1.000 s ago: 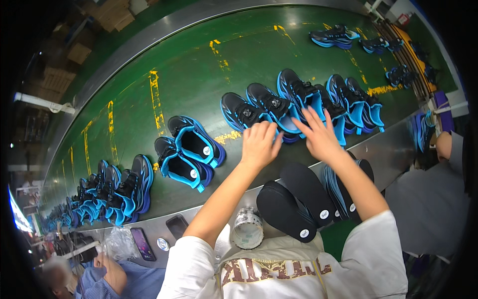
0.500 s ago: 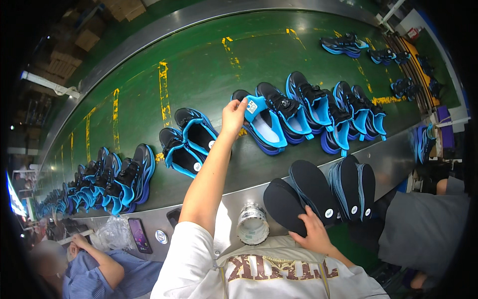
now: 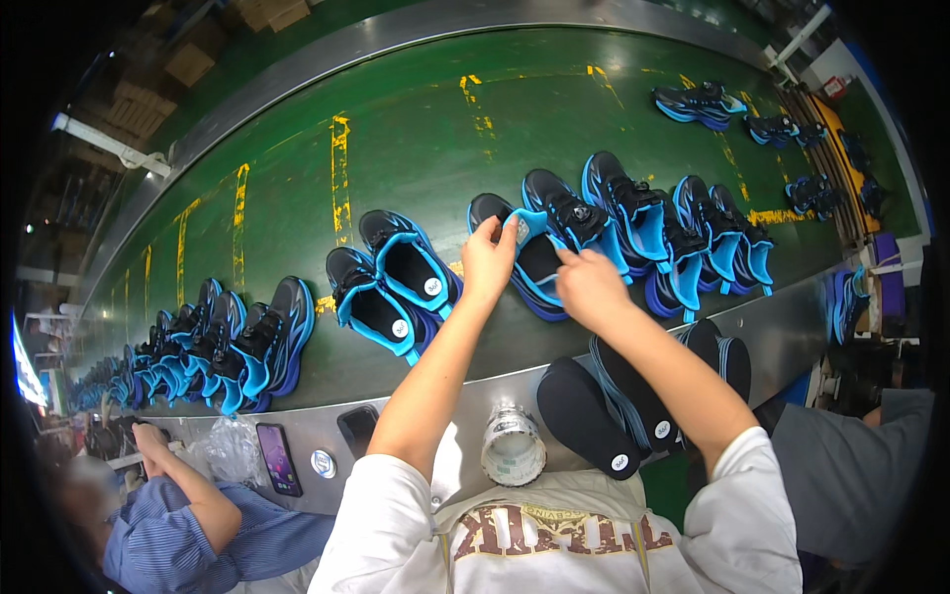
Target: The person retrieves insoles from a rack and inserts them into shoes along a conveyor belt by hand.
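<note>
My left hand (image 3: 490,262) pinches the bright blue tongue (image 3: 532,226) of a black-and-blue sneaker (image 3: 489,207) and pulls it forward, away from the opening. Inside that sneaker lies a black insole (image 3: 537,259). My right hand (image 3: 594,289) is closed at the right side of the opening, its fingers on the insole, though the contact is partly hidden by the hand. Left of this shoe stands a pair of matching sneakers (image 3: 409,267) with black insoles that carry round white stickers. More black insoles (image 3: 584,411) lie stacked on the metal ledge before me, partly behind my right forearm.
Several more sneakers (image 3: 618,198) stand close on the right, and a long row (image 3: 208,342) runs left along the green belt (image 3: 396,129). A glass jar (image 3: 513,450) and phone (image 3: 279,460) sit on the ledge. People sit at both sides, one in a blue striped shirt (image 3: 188,530).
My right hand has moved from the insole stack up to the sneaker, whose pale inside now shows black. My left hand still grips the tongue. The shoes have shifted slightly right in view.
</note>
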Motion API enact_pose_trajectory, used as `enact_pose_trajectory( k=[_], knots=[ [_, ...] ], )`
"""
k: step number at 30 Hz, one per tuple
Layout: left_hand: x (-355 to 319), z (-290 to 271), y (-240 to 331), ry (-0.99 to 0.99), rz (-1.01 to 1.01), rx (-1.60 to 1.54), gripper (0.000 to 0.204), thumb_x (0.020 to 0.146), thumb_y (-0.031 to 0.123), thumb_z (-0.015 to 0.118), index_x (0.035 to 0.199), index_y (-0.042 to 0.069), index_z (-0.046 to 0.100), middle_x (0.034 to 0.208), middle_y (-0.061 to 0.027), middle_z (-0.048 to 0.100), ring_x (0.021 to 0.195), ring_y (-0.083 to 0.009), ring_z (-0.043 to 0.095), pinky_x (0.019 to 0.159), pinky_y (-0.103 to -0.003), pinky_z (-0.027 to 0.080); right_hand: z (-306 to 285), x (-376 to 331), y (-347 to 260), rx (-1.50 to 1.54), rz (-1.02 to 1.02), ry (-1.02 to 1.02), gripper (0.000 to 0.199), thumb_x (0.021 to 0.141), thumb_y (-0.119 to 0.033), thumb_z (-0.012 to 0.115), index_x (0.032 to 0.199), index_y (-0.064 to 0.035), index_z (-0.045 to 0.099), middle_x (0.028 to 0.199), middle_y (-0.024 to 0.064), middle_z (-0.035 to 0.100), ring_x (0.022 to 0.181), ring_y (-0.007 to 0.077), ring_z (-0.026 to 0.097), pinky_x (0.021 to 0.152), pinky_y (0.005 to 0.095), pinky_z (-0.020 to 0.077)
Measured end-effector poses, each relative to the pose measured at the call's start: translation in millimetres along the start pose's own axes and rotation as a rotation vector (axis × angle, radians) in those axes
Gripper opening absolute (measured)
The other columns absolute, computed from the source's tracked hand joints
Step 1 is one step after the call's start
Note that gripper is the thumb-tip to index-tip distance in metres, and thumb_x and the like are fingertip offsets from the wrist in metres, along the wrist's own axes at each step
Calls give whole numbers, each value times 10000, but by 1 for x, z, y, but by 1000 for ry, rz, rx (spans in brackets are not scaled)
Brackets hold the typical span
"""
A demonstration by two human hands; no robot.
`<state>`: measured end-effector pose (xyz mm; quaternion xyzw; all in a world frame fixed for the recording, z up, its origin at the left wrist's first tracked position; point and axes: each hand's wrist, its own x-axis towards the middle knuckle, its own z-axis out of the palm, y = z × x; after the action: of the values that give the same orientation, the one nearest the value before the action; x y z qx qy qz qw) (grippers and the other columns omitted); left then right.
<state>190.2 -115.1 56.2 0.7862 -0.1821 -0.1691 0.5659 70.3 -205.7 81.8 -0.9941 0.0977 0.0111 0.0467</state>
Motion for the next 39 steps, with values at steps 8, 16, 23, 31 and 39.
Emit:
enact_pose_trajectory(
  k=[8,16,23,31,39],
  knots=[
    [6,-9,-15,-51,-95,-275,314,828,277,573,712,-15,563,578,-10,522,537,-54,448,464,-228,360,-1,8,-13,210,-10,122,201,742,-194,570,896,-65,577,1009,202,519,851,321,554,729,394,476],
    [3,-19,3,-66,-6,-21,319,817,269,573,691,-19,522,548,-102,496,504,-125,441,482,-293,370,-22,19,7,89,-85,-377,202,686,-198,583,776,-25,637,835,172,559,838,310,539,732,381,470],
    [10,-10,-12,-90,-5,-48,316,831,266,554,702,-20,517,543,-162,496,466,-216,455,476,-338,374,29,33,10,114,-247,-104,134,739,-118,515,734,-25,611,796,132,523,803,272,523,716,371,459],
    [12,-14,-21,-152,14,-86,313,858,264,517,733,-22,507,552,-162,472,478,-217,438,481,-335,366,20,61,0,-176,-212,-661,277,760,-98,471,955,14,632,1089,181,519,998,298,493,824,357,433],
    [11,-5,-21,-44,65,-121,190,834,174,551,863,-8,505,763,-181,493,618,-223,505,533,-338,409,29,67,5,-249,-371,-702,290,741,-128,595,1012,-32,627,1122,133,527,1069,280,464,910,345,374]
  ],
)
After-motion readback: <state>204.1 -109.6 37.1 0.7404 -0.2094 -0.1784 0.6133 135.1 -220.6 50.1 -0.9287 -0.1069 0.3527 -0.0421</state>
